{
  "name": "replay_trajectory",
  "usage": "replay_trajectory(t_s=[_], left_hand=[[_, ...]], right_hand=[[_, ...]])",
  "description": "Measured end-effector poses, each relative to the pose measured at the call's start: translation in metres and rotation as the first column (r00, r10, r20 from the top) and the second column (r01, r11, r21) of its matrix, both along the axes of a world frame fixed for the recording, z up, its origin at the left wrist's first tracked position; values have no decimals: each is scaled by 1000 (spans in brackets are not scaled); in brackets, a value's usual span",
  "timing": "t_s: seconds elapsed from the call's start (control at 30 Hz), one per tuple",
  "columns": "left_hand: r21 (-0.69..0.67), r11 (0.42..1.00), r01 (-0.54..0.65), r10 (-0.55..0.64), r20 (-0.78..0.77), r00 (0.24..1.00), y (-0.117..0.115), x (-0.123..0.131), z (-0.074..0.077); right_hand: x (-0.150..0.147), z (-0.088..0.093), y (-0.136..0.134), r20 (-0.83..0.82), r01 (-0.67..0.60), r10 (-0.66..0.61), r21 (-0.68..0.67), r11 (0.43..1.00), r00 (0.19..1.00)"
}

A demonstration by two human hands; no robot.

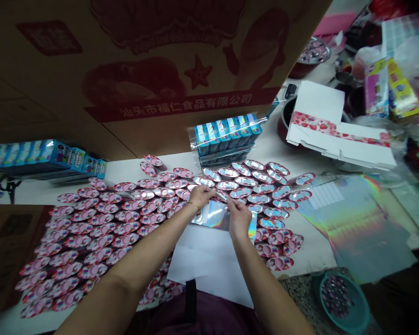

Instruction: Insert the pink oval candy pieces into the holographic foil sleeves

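Both my hands meet over the middle of the white table [314,253]. My left hand [201,196] pinches something small and shiny at its fingertips, a gold bracelet on its wrist. My right hand [239,217] is closed on the top edge of a holographic sticker sheet [216,220] lying over white paper [209,260]. Rows of pink oval cups [91,232] cover the table to the left. The cups [261,188] beyond my hands carry shiny foil tops.
A big printed cardboard box [143,70] stands at the back. Blue packs [226,132] sit behind the cups, more blue boxes [45,158] at left. Flat white strawberry cartons [335,130] lie back right, a large holographic sheet [359,223] right, a teal bowl [338,298] near me.
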State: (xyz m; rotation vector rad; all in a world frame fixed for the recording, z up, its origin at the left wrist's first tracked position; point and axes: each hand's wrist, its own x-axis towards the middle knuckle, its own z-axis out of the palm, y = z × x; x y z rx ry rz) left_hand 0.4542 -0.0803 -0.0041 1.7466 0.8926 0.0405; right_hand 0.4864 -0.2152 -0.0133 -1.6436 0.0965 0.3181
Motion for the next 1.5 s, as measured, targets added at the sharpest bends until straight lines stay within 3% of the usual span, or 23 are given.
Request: replay_trajectory(t_s=[0.1, 0.2, 0.33, 0.43, 0.53, 0.77, 0.9, 1.13, 1.2, 1.27, 1.37, 1.43, 1.5], left_hand=[[248, 968, 45, -31, -61, 998, -2, 6, -1], [358, 931, 75, -29, -132, 991, -4, 9, 2], [375, 919, 124, -63, -173, 983, -4, 10, 6], [351, 925, 145, -80, -194, 978, 0, 9, 7], [363, 919, 155, -81, -210, 974, 1, 9, 8], [510, 824, 246, -130, -252, 959, -5, 11, 9], [570, 768, 293, -154, -280, 948, -7, 14, 4], [598, 768, 230, -100, -242, 965, -2, 4, 7], [639, 729, 247, -160, -193, 968, 2, -9, 11], [663, 677, 320, -282, -168, 945, 5, -25, 14], [650, 610, 453, -427, -212, 879, 8, -43, 14], [638, 604, 478, -442, -231, 867, 8, -49, 11], [646, 616, 451, -415, -220, 883, 7, -50, 8]], right_hand=[[3, -8, 2, 354, 58, 46, -278, 959, 934], [6, -10, 7, 460, 128, 87, -416, 901, 884], [7, -8, 14, 446, 145, 21, -334, 932, 895], [7, -9, 15, 293, 119, -50, -224, 967, 955], [9, -13, 13, 233, 99, -40, -249, 964, 972], [9, -25, 11, 520, 144, 149, -480, 865, 841], [9, -26, 15, 516, 149, 208, -566, 811, 831], [18, -17, 6, 463, 71, 326, -656, 752, 824], [18, -14, -4, 494, 0, 427, -654, 756, 757], [15, -11, -13, 530, -89, 561, -672, 735, 636], [8, -9, -18, 505, -144, 730, -769, 623, 460], [4, -10, -16, 463, -113, 798, -835, 539, 385], [1, -14, -14, 454, -69, 836, -866, 496, 309]])
